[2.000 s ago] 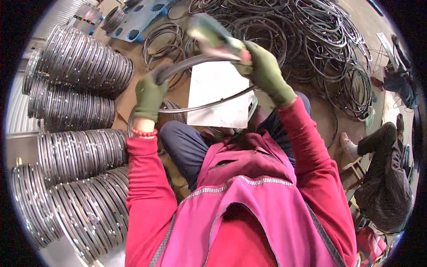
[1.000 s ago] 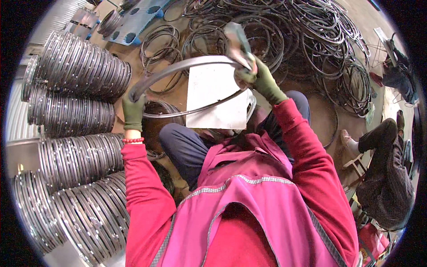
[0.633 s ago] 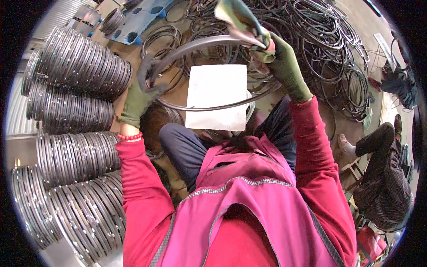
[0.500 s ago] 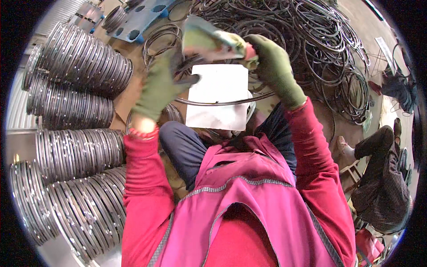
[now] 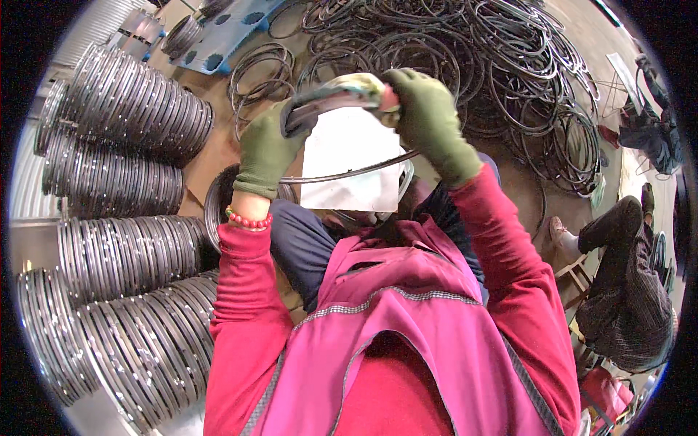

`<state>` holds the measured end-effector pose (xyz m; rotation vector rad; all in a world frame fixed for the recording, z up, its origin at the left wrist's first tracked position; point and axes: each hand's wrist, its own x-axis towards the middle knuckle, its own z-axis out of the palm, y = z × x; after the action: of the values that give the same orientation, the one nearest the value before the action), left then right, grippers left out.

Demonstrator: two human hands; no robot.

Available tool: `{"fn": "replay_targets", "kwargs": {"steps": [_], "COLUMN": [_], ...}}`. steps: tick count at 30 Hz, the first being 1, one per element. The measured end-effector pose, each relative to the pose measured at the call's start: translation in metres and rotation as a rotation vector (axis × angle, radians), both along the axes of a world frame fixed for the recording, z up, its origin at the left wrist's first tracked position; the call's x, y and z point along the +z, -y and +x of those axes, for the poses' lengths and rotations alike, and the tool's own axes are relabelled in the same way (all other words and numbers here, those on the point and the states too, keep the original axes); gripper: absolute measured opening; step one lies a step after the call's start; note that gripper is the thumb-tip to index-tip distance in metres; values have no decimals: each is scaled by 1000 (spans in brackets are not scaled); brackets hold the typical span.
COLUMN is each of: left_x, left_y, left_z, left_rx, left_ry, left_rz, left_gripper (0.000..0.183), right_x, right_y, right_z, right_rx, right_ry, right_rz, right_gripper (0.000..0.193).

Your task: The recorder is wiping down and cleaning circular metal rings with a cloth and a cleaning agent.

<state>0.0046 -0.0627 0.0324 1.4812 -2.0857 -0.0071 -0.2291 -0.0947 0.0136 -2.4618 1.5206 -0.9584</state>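
Observation:
My left hand (image 5: pixel 270 149), in a green glove with dark fingertips, is closed round a thin dark ring (image 5: pixel 349 174), whose near arc curves across in front of my knees. Closed on a multicoloured cloth (image 5: pixel 356 84), my right hand (image 5: pixel 427 120) wears a matching green glove. The cloth lies along the ring's far side between both hands and is slightly blurred; it hides that part of the ring. Below the ring, a white sheet (image 5: pixel 349 149) lies between my knees.
Stacked dark rings (image 5: pixel 134 254) fill the left side. Beyond my hands lies a big loose heap of rings (image 5: pixel 538 73), with a blue plastic pallet (image 5: pixel 225 36) at far left. A seated person's leg (image 5: pixel 618 232) is at right.
My left hand has gone from spread fingers to a grip on the ring. The cloth has come down from a raised, blurred position onto the ring's far side, and the right hand has lowered slightly.

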Motion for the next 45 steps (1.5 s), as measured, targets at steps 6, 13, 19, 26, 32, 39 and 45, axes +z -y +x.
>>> {"fn": "replay_targets", "kwargs": {"steps": [6, 13, 19, 26, 32, 39, 45], "left_x": [3, -12, -6, -5, -7, -34, -35], "left_y": [2, -9, -2, 1, -5, 11, 0], "left_z": [11, 85, 44, 38, 67, 68, 112], "left_rx": [137, 200, 235, 216, 212, 134, 169], "left_ry": [116, -240, 69, 125, -133, 346, -493], "left_rz": [-32, 137, 58, 18, 120, -173, 147], "left_gripper": [31, 34, 29, 25, 32, 28, 36], "right_x": [10, -82, -23, -13, -67, 14, -156], "right_y": [-10, 12, 4, 6, 4, -8, 26], "right_z": [62, -7, 15, 26, 9, 68, -1], "right_rx": [29, 366, 150, 182, 63, 231, 382], "right_ry": [-93, 1098, 243, 142, 402, -14, 1345], "right_rz": [-134, 815, 58, -29, 239, -49, 783], "right_gripper": [28, 43, 32, 38, 35, 36, 41]}}
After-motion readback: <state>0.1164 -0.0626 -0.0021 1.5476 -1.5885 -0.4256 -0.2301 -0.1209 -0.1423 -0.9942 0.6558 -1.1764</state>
